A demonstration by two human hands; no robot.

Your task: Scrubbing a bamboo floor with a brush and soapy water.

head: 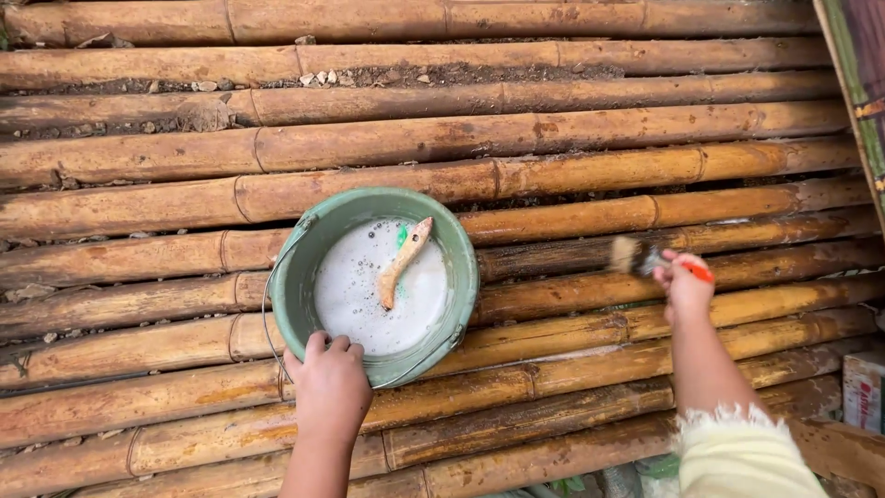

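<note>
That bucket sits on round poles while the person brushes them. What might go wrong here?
The green bucket of foamy liquid rests on rounded bamboo poles, steadied only by the left hand on its rim; it might tip or slide and spill. The brush in the right hand may drip. The second brush lying in the foam could sink out of reach.

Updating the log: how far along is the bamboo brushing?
Done: several lower poles look wet and darker. In hand: right hand holds a paintbrush over the poles; left hand grips the green bucket of foamy white liquid. Left: upper poles look dry, with grit.
</note>
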